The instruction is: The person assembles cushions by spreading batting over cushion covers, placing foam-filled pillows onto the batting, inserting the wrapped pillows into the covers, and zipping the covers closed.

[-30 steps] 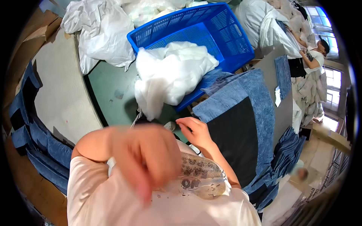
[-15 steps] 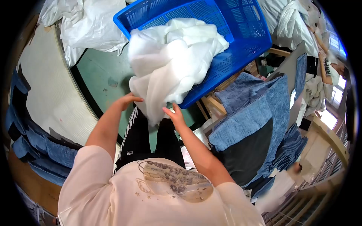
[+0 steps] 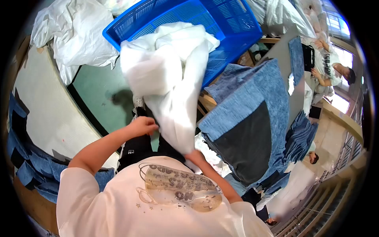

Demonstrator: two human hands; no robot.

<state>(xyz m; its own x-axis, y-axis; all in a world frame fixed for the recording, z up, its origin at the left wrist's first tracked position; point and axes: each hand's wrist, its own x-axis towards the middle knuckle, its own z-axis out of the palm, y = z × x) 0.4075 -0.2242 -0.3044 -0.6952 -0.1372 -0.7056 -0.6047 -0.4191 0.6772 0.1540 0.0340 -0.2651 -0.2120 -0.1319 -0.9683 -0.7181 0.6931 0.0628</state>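
A white, fluffy sheet of wadding (image 3: 166,75) hangs over the near rim of a blue perforated plastic basket (image 3: 237,35) and stretches down towards my body, its upper part heaped inside. My right hand (image 3: 195,157) is closed around the lower end of the wadding, beside my right thigh. My left hand (image 3: 143,125) is just left of the stretched wadding, above my black trousers. Its fingers are curled together, and I see nothing in them. Part of the wadding is smeared by motion.
Blue fabric with a black panel (image 3: 248,138) lies on a surface at the right. White plastic sacks (image 3: 83,35) stand at upper left beside a pale curved tabletop (image 3: 39,94). More blue pieces (image 3: 43,166) lie at lower left. A person (image 3: 329,67) works at far right.
My right hand has pulled the wadding's lower end down towards my body, stretching it out. My left hand has moved down and come away from the wadding. The view has shifted slightly right.
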